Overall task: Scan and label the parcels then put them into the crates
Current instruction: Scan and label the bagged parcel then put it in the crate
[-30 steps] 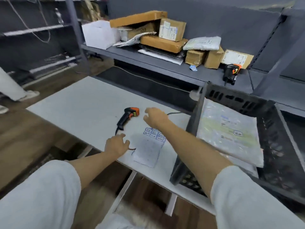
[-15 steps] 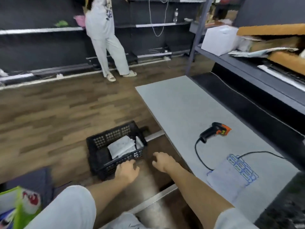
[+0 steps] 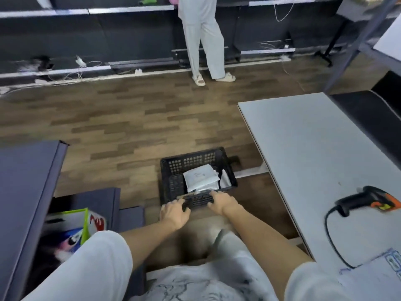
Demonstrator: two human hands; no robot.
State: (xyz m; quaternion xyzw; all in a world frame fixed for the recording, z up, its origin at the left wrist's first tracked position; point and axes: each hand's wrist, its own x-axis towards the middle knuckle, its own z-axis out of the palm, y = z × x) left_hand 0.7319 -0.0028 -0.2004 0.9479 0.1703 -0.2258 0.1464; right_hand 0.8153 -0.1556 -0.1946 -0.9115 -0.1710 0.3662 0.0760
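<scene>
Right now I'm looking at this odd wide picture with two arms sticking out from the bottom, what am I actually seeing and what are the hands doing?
There is no machine here. The picture comes from a camera worn on a person's head, looking forward and down, so the arms are the wearer's own. Both hands grip the near rim of a black crate on the wooden floor: the left hand and the right hand, fingers curled over the edge. Inside the crate lie white parcels. To the right is a grey table with a black and orange barcode scanner on a cable, and a sheet of labels at the near corner. Another person stands by the far shelves.
</scene>
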